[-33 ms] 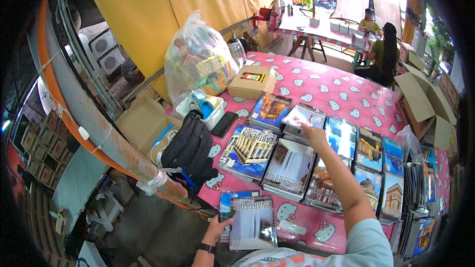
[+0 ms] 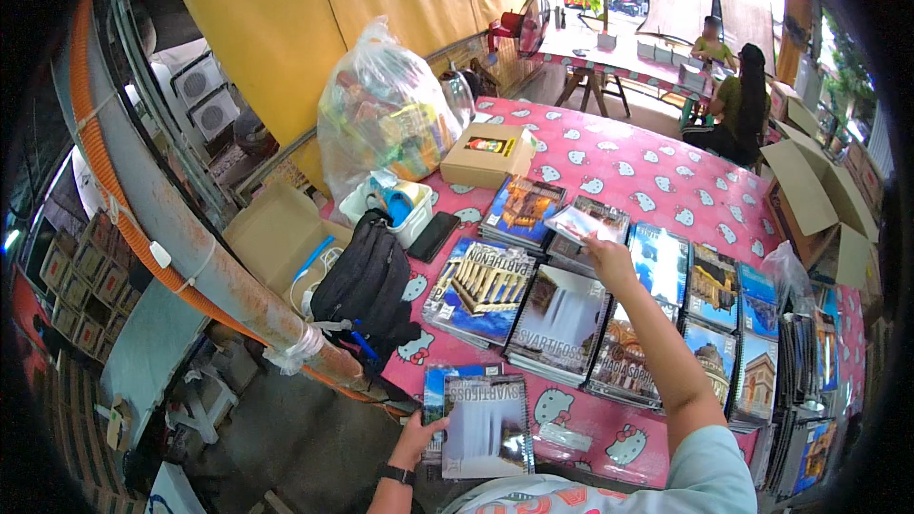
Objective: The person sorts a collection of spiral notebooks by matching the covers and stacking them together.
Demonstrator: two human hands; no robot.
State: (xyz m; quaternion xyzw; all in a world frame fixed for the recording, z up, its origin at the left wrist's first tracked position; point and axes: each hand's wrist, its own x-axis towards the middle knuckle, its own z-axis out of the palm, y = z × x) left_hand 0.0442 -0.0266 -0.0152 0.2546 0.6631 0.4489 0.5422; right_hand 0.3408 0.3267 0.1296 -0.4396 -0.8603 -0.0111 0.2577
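Observation:
My left hand (image 2: 415, 440) grips the left edge of a small pile of spiral notebooks by the table's near edge. On top lies a waterfall-cover notebook (image 2: 487, 426), and a blue-cover notebook (image 2: 436, 390) shows beneath it. My right arm reaches across the table. The fingers of my right hand (image 2: 609, 262) are closed on the near edge of a pale-cover spiral notebook (image 2: 583, 223), which is tilted over its stack in the back row. In front of that hand is a stack of waterfall notebooks (image 2: 560, 324); a temple-cover stack (image 2: 479, 290) is left of it.
More notebook stacks (image 2: 709, 286) fill the right side of the pink patterned table (image 2: 657, 167). A black bag (image 2: 367, 271), white basket (image 2: 411, 224), dark phone-like slab (image 2: 434, 237), cardboard box (image 2: 487, 154) and filled plastic bag (image 2: 386, 109) stand left. Two people (image 2: 738, 105) sit beyond.
My right hand has shifted slightly, and the pale-cover notebook's near edge now sits higher in its fingers. My left hand stays on its notebooks.

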